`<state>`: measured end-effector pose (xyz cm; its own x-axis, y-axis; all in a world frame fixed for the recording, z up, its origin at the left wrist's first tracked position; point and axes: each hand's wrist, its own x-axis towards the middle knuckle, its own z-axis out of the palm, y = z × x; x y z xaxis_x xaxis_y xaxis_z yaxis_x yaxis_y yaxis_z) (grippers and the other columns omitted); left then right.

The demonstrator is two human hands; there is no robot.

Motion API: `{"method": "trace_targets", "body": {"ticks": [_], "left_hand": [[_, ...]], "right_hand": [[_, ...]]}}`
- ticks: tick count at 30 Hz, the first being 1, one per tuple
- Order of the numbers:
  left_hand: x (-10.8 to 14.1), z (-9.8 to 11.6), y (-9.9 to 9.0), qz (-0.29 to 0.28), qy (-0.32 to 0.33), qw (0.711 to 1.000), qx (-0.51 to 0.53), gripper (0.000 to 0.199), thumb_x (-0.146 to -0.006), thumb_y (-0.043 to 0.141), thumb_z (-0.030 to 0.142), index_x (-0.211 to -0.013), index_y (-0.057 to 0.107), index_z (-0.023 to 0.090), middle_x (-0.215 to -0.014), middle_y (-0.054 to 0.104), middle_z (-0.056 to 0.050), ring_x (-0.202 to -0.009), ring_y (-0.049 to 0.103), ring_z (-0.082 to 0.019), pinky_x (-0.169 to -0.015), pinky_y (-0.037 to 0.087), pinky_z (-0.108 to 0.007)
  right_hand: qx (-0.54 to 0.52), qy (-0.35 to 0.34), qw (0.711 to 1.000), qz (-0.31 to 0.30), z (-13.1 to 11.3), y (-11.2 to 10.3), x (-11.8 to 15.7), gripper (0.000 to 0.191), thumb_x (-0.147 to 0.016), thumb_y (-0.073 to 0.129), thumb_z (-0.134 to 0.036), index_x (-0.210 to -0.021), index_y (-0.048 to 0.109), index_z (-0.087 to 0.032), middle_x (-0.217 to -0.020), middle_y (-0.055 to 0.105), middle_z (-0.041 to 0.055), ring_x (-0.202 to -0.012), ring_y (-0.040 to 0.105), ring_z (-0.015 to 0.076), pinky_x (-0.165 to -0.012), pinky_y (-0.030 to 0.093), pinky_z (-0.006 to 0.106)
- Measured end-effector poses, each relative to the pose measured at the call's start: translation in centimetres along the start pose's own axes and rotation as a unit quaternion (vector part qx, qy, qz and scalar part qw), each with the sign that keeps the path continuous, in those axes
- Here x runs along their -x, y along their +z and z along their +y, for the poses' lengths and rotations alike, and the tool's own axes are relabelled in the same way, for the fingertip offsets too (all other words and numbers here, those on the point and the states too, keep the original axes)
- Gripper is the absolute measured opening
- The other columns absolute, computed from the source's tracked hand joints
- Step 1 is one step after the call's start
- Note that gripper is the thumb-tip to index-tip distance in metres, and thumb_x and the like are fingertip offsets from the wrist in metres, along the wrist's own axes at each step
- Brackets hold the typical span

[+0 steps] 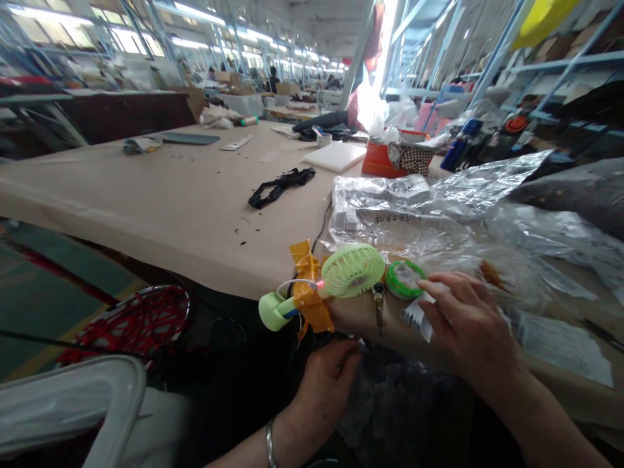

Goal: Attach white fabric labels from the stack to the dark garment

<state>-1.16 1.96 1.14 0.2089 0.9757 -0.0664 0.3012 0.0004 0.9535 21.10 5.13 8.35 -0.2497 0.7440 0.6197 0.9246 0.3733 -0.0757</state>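
My right hand [470, 322] reaches over the table edge at the right, its fingertips at the rim of a round green tub [405, 279] with whitish contents. Its thumb is apart from the forefinger, beside a small ribbed white piece [418, 317]. Lower down, my left hand [334, 370] is below the table edge with thumb and fingers pressed together. A tiny white bit shows at its fingertips, too small to name. A light green handheld fan [353, 270] is fixed to the edge with orange-brown tape [312, 309]. A small metal-tipped tool [378, 304] lies between fan and tub.
Clear plastic bags [394, 211] with white contents cover the table's right side. A black fabric piece [280, 187] lies on the tabletop [205, 201]. Farther back are a white board [335, 156] and a red box [385, 159]. A white plastic chair [117, 390] stands at the left.
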Motion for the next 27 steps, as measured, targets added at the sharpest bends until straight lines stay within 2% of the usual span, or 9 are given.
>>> {"method": "trace_targets", "body": {"ticks": [2, 4, 8, 11, 13, 17, 21, 24, 27], "left_hand": [[0.3, -0.3, 0.2, -0.007, -0.008, 1.0, 0.002, 0.02, -0.084, 0.052, 0.021, -0.085, 0.072, 0.019, -0.081, 0.071, -0.003, -0.077, 0.062, -0.017, -0.071, 0.044, -0.023], [0.6, -0.4, 0.3, -0.007, -0.019, 1.0, 0.006, 0.02, -0.084, 0.052, 0.022, -0.082, 0.072, 0.019, -0.077, 0.07, -0.002, -0.074, 0.061, -0.017, -0.068, 0.044, -0.023], [0.8, -0.4, 0.6, -0.01, -0.035, 0.999, 0.0, 0.019, -0.082, 0.053, 0.022, -0.078, 0.072, 0.019, -0.072, 0.067, -0.002, -0.069, 0.059, -0.016, -0.066, 0.042, -0.023], [0.9, -0.2, 0.9, -0.025, -0.043, 0.999, 0.006, 0.019, -0.081, 0.053, 0.023, -0.077, 0.071, 0.018, -0.07, 0.066, -0.002, -0.069, 0.058, -0.016, -0.066, 0.041, -0.024], [1.0, 0.0, 1.2, -0.036, -0.053, 0.998, 0.011, 0.018, -0.079, 0.053, 0.022, -0.075, 0.07, 0.018, -0.069, 0.066, -0.002, -0.069, 0.058, -0.016, -0.067, 0.041, -0.024], [1.2, 0.4, 2.2, -0.061, -0.081, 0.994, 0.047, 0.016, -0.076, 0.053, 0.02, -0.072, 0.069, 0.018, -0.068, 0.065, -0.001, -0.069, 0.057, -0.016, -0.068, 0.041, -0.025], [1.2, 1.1, 3.4, -0.095, -0.113, 0.982, 0.116, 0.014, -0.074, 0.054, 0.019, -0.065, 0.064, 0.016, -0.061, 0.06, 0.0, -0.064, 0.052, -0.013, -0.063, 0.039, -0.024], [0.9, 2.4, 4.3, -0.13, -0.179, 0.948, 0.229, 0.015, -0.076, 0.058, 0.027, -0.069, 0.062, 0.014, -0.063, 0.06, -0.001, -0.061, 0.054, -0.013, -0.062, 0.041, -0.025], [0.3, 3.8, 5.4, -0.178, -0.255, 0.858, 0.408, 0.033, -0.079, 0.062, 0.044, -0.089, 0.063, 0.012, -0.074, 0.065, -0.005, -0.063, 0.06, -0.014, -0.065, 0.047, -0.028]], "right_hand": [[0.048, -0.013, 0.998, -0.039, 0.9, 0.9, -0.7, 0.029, -0.09, 0.051, -0.033, -0.111, 0.066, -0.019, -0.119, 0.063, 0.0123, -0.117, 0.05, 0.0337, -0.098, 0.04, 0.052], [0.049, -0.017, 0.997, -0.049, 1.4, 1.2, -0.8, 0.028, -0.091, 0.051, -0.033, -0.11, 0.066, -0.019, -0.122, 0.062, 0.012, -0.12, 0.049, 0.0338, -0.101, 0.038, 0.054], [-0.055, 0.017, 0.997, 0.058, 1.6, 0.1, 0.8, 0.017, -0.089, 0.056, -0.029, -0.099, 0.064, -0.019, -0.106, 0.065, 0.0096, -0.109, 0.057, 0.0263, -0.097, 0.045, 0.045], [-0.107, 0.018, 0.992, 0.07, 1.3, -0.6, 3.3, 0.004, -0.086, 0.061, -0.023, -0.081, 0.061, -0.022, -0.091, 0.065, 0.0049, -0.101, 0.06, 0.023, -0.092, 0.048, 0.041], [-0.07, 0.004, 0.997, 0.038, 0.9, -0.3, 5.1, 0.004, -0.084, 0.063, -0.022, -0.088, 0.064, -0.022, -0.099, 0.068, 0.0064, -0.107, 0.058, 0.0259, -0.095, 0.046, 0.045], [0.05, -0.016, 0.999, 0.007, 0.2, 1.1, 7.6, 0.033, -0.083, 0.065, -0.019, -0.116, 0.062, -0.02, -0.116, 0.068, 0.008, -0.119, 0.052, 0.031, -0.105, 0.035, 0.053], [0.024, -0.013, 0.999, 0.027, 0.6, 1.4, 7.5, 0.021, -0.083, 0.063, -0.014, -0.102, 0.067, -0.024, -0.104, 0.073, 0.0028, -0.112, 0.058, 0.0263, -0.106, 0.033, 0.053], [-0.046, -0.016, 0.998, 0.041, 0.6, 0.6, 7.2, 0.019, -0.083, 0.062, -0.011, -0.095, 0.067, -0.025, -0.094, 0.074, 0.0007, -0.104, 0.063, 0.0225, -0.105, 0.036, 0.05], [-0.106, -0.037, 0.993, 0.042, -0.6, -0.6, 7.9, 0.022, -0.081, 0.063, -0.009, -0.096, 0.067, -0.025, -0.096, 0.073, 0.0016, -0.107, 0.062, 0.0226, -0.103, 0.039, 0.048]]}}
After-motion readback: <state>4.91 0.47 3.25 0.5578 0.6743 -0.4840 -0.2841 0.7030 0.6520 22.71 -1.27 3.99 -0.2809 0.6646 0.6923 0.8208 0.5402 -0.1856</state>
